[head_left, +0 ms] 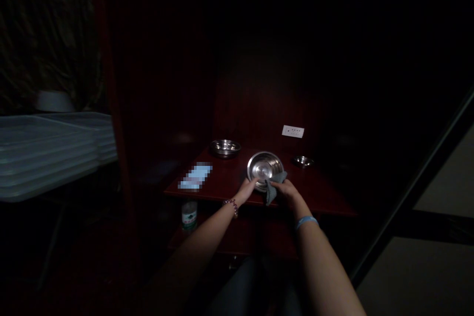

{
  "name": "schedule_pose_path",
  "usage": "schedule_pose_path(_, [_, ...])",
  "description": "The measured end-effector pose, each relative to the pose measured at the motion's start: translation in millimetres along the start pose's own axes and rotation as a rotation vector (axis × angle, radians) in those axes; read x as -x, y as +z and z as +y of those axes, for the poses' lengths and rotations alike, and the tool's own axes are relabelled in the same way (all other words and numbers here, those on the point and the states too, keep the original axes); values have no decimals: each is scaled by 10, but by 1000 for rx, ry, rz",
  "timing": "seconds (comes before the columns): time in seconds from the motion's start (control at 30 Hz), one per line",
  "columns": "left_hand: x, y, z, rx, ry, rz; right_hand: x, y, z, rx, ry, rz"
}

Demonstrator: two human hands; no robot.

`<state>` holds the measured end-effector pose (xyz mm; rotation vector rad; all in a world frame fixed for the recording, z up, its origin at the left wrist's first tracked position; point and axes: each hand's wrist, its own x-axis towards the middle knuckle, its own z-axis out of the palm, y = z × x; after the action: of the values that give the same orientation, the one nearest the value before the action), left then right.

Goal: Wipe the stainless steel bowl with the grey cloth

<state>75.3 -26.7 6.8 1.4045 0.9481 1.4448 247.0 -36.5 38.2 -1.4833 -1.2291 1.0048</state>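
A shiny metal bowl (pixel 263 167) is tilted toward me above the front part of a dark red shelf (pixel 314 195). My left hand (pixel 247 189) grips its lower left rim, thumb on the inner side and the other fingers hidden behind. On the bowl's lower right, my right hand (pixel 288 189) is closed on a grey cloth (pixel 272 191), which lies over the rim and hangs down below it. Behind to the left sit stacked metal bowls (pixel 225 148). A smaller metal dish (pixel 303 161) stands at the right.
A blurred-out pale rectangle (pixel 195 176) lies on the shelf's left. Below it stands a bottle with a green label (pixel 189 217). A white power socket (pixel 293 131) is on the back panel. Stacked translucent trays (pixel 48 153) stand far left, beyond a side panel.
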Motion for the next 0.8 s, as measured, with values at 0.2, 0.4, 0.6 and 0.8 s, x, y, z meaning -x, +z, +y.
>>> schedule_pose_path(0.2, [53, -8, 107, -41, -26, -20, 4, -243, 15, 558, -132, 290])
schedule_pose_path(0.4, [157, -24, 277, -43, -103, 41, 39, -230, -47, 636, -166, 340])
schedule_pose_path(0.6, [140, -43, 251, 38, 15, -67, 29, -214, -76, 477, -102, 350])
schedule_pose_path(0.8, [94, 29, 117, 4, 76, -173, -83, -170, 8, 290, -99, 252])
